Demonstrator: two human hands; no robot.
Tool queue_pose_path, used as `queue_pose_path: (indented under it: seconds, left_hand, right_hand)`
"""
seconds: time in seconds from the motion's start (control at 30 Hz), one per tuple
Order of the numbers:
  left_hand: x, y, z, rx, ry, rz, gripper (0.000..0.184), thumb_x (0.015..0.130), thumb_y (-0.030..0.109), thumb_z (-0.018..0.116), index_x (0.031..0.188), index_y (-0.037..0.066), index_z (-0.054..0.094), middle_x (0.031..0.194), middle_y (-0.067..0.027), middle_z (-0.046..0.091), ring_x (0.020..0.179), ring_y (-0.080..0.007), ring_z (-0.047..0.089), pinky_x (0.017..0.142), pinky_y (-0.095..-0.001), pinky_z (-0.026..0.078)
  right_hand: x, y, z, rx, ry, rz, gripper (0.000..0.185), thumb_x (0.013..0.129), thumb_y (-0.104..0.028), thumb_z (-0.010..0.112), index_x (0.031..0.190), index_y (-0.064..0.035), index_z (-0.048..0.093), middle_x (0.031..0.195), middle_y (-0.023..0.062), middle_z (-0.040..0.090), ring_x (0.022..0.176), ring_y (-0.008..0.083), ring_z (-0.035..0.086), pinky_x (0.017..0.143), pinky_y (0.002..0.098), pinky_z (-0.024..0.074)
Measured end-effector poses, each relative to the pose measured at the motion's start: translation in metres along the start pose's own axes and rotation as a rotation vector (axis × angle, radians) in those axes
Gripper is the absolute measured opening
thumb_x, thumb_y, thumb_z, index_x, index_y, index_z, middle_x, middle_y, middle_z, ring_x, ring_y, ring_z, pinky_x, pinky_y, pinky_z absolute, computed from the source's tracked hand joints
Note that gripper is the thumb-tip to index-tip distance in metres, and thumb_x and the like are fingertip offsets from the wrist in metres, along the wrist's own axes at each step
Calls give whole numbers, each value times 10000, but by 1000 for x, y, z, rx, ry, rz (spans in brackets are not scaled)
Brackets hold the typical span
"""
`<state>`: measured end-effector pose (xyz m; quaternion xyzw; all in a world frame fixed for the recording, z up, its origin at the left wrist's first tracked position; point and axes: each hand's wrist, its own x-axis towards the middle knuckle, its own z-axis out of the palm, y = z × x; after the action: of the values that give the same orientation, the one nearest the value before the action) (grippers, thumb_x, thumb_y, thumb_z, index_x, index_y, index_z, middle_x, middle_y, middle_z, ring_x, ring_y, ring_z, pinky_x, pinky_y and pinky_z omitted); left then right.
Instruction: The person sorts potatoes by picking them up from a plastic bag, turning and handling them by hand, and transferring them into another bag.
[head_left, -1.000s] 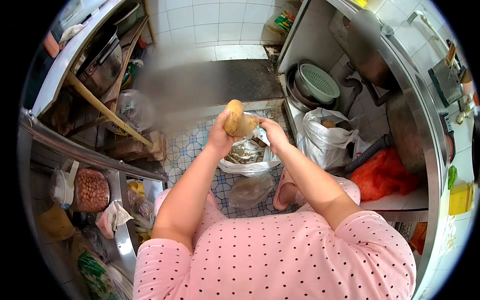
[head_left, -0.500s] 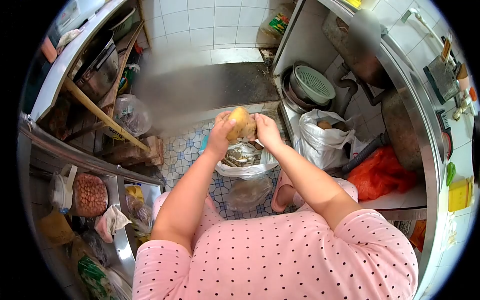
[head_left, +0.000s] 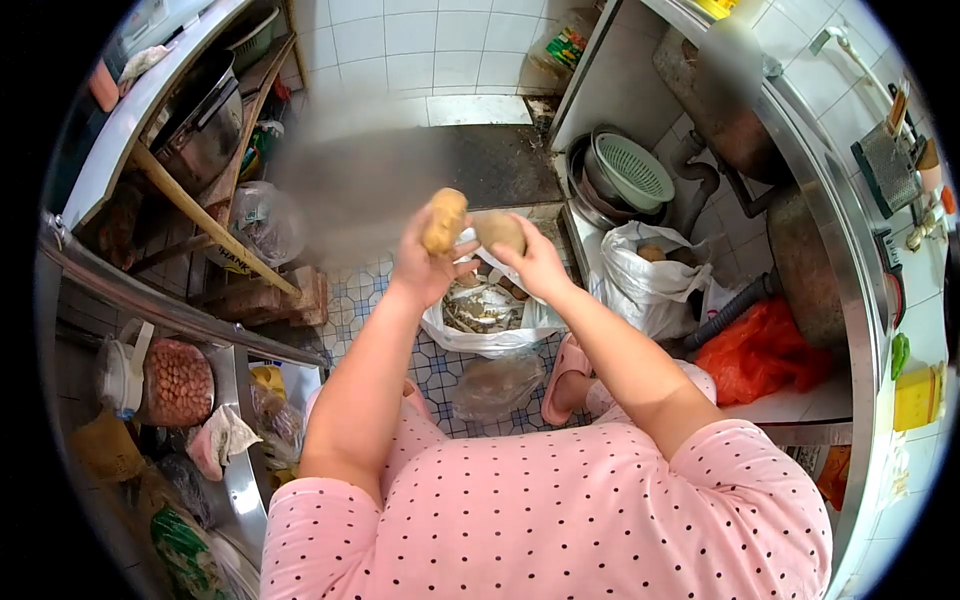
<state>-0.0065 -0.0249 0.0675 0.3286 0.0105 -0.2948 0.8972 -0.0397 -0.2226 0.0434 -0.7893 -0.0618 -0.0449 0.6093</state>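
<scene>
My left hand holds a yellowish potato upright, fingers partly spread behind and below it. A duller brown potato is gripped in my right hand, a small gap away from the first. Both hands are over an open white plastic bag on the floor, which contains dirt-coloured scraps and some roundish brown pieces too small to name. A crumpled clear plastic bag lies on the tiles just in front of it.
To the right stand a white sack with potatoes in it, a red plastic bag and a green colander stacked in basins. A wooden pole slants at the left, near shelves with a metal pot. Drain pipes run under the sink.
My hands have moved apart. The yellow potato has lifted and tilted leftward in my left hand, and the brown potato now shows plainly in my right hand.
</scene>
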Motion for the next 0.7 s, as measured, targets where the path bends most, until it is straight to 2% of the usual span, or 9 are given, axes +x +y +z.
queue_pose_path:
  seconds: [0.03,0.07,0.17,0.3,0.33,0.43,0.5,0.6,0.7]
  left_hand:
    - [0,6,-2,5,22,7,601,904,535,398,1261,56,463,1321,-147,471,1245,-294,441,1046,-491,310]
    - [0,9,-3,7,45,13,618,904,552,387,1269,59,460,1326,-149,466,1259,-298,423,1060,-492,288]
    - [1,7,-4,63,40,53,653,902,576,368,1297,61,442,1337,-150,455,1294,-301,374,1081,-500,233]
    - [-1,-8,5,93,22,-11,610,896,555,429,1326,122,429,1350,-97,453,1285,-286,388,1062,-505,266]
    - [3,-14,-2,94,-3,-11,601,886,545,475,1336,149,424,1347,-75,459,1274,-281,402,1044,-514,306]
    - [3,-30,1,94,-162,-81,624,875,556,495,1341,149,419,1344,-73,463,1259,-272,422,1023,-530,341]
    - [12,-47,-23,165,-81,-166,627,871,575,485,1329,150,435,1312,-77,493,1204,-265,476,1007,-519,366]
    - [12,-50,-15,112,-85,-249,627,868,596,452,1310,150,451,1271,-69,518,1144,-246,516,923,-470,439]
    - [14,-62,-13,216,-10,-302,615,869,598,440,1294,154,463,1244,-63,532,1099,-237,537,843,-444,480]
  right_hand:
    - [2,4,0,362,49,176,551,857,-262,656,1320,-51,446,1224,127,565,1066,272,572,893,377,467]
    - [-1,7,-10,654,-41,281,439,954,-300,503,1299,-32,458,1195,140,580,977,232,600,798,332,486]
    - [-7,9,-10,1020,-36,411,435,970,-317,444,1301,-35,459,1208,139,577,983,226,593,763,304,473]
    - [-7,9,5,1070,122,390,419,988,-324,418,1297,-44,453,1246,123,553,1063,249,573,920,350,457]
    - [-9,0,5,970,25,343,382,1007,-285,379,1312,-60,434,1311,93,500,1148,200,520,986,353,423]
    - [-13,28,23,578,31,299,493,980,-326,437,1349,-2,390,1267,123,518,1164,228,497,983,381,409]
    - [-20,11,16,-102,-65,104,570,936,-336,496,1353,33,373,1245,176,528,1156,287,504,976,402,402]
    - [-26,6,-31,-546,-257,27,581,861,-354,572,1309,-1,460,1208,230,538,1136,374,509,974,411,403]
    - [-40,5,-102,-901,-158,170,539,817,-303,637,1280,-60,507,1256,185,530,1176,345,495,984,413,414]
